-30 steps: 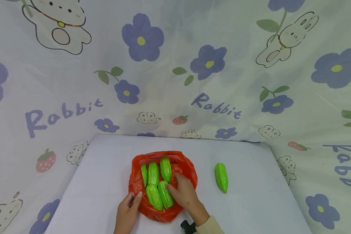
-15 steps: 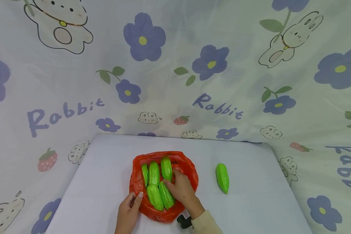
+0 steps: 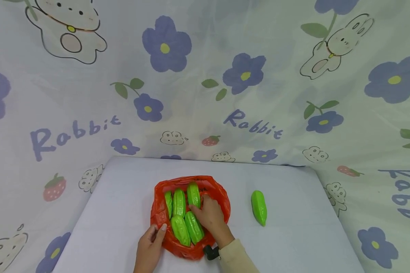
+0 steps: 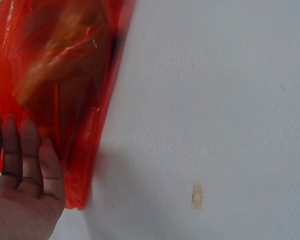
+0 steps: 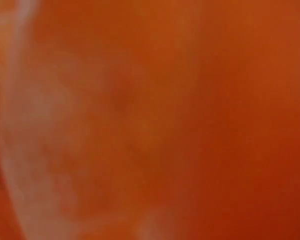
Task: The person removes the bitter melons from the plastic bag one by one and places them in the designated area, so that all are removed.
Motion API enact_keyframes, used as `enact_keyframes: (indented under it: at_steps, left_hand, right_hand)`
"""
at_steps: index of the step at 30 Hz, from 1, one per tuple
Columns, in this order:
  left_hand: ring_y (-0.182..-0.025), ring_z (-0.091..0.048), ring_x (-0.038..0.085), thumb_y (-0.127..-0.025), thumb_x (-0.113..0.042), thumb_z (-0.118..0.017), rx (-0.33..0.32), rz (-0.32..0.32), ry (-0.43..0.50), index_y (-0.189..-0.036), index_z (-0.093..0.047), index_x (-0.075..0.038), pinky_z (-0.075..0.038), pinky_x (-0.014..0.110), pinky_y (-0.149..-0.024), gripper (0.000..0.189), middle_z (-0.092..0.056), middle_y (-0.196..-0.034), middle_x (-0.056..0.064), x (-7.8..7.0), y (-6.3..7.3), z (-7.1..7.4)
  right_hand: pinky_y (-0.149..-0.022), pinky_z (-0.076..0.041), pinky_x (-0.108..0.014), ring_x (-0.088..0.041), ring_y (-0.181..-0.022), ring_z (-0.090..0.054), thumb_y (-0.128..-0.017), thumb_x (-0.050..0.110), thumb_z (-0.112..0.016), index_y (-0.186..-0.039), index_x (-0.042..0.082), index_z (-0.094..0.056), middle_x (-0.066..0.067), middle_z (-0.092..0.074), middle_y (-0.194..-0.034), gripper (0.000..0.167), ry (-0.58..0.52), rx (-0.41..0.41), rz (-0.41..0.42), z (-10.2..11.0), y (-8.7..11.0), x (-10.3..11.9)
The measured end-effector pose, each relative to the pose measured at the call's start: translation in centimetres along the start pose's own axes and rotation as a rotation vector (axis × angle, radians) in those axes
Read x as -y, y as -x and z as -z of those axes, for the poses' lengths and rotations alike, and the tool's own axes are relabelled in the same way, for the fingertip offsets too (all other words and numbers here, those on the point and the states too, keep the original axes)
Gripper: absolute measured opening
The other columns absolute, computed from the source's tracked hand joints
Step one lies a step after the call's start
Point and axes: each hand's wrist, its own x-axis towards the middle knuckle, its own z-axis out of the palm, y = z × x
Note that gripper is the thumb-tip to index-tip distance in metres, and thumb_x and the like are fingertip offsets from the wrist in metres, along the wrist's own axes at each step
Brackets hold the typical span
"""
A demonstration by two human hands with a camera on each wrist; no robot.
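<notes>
A red plastic bag (image 3: 161, 216) stands open-mouthed at the table's front, with several glossy green, ridged, gourd-like vegetables inside in two rows. My left hand (image 3: 149, 244) pinches its left front rim, thumb over the edge; in the left wrist view the fingers (image 4: 31, 155) lie along the outside of the red film. My right hand (image 3: 210, 216) reaches into the bag from the right, its thumb by the lower end of the upper right green vegetable (image 3: 193, 193). I cannot tell whether it grips that one. Blurred orange-red fills the right wrist view.
One more green vegetable (image 3: 259, 207) lies alone on the white table (image 3: 294, 235) to the right of the bag. A black wrist device (image 3: 210, 252) sits at the right sleeve, near the bag's front. Patterned cloth (image 3: 198, 83) hangs behind the table.
My right hand has moved slightly up and left inside the bag, its thumb shifting from the lower right vegetable to the upper right one. The left hand stays at the rim.
</notes>
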Motion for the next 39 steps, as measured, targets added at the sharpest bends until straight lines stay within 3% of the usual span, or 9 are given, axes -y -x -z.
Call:
enact_keyframes:
  at_steps: [39]
  left_hand:
    - [-0.073, -0.047, 0.014, -0.106, -0.050, -0.059, -0.015, -0.028, -0.013, -0.090, -0.051, -0.007, -0.040, 0.026, -0.064, 0.046, -0.046, -0.076, 0.003, -0.19, 0.34, -0.12]
  right_hand:
    - [-0.053, -0.054, -0.031, -0.013, -0.060, -0.059, -0.092, 0.035, -0.082, -0.105, 0.004, -0.064, 0.000, -0.060, -0.076, 0.039, 0.101, -0.057, -0.041, -0.72, -0.39, 0.44]
